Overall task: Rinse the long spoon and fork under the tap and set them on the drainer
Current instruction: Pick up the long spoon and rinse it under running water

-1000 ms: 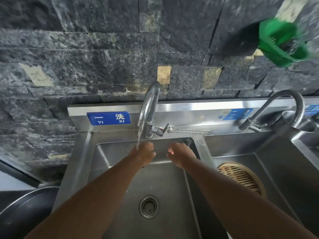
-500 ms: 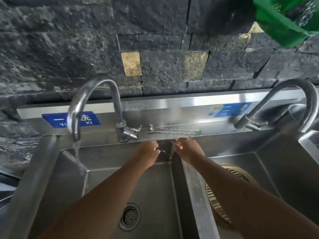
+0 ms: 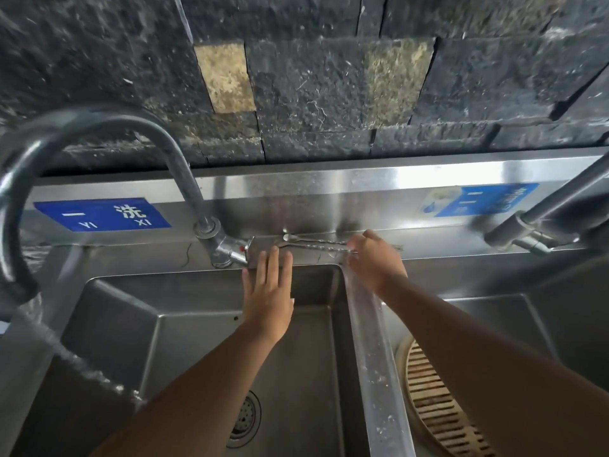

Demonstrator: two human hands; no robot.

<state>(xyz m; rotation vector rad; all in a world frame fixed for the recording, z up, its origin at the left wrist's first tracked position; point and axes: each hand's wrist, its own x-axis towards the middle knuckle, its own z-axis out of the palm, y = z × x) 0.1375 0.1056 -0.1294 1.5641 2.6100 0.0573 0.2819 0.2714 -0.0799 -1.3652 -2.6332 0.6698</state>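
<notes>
Caution: the spoon [image 3: 287,237] and fork [image 3: 323,248] lie side by side on the back ledge of the sink [image 3: 445,253]. Their thin, wet handles can slip into the basin if you lift them unevenly. Your right hand [image 3: 375,258] arches over the handles with fingers curled down; whether they grip cannot be told. Your left hand [image 3: 268,291] is flat, fingers straight and pressed together, tips beside the lever of the tap [image 3: 184,179].
</notes>
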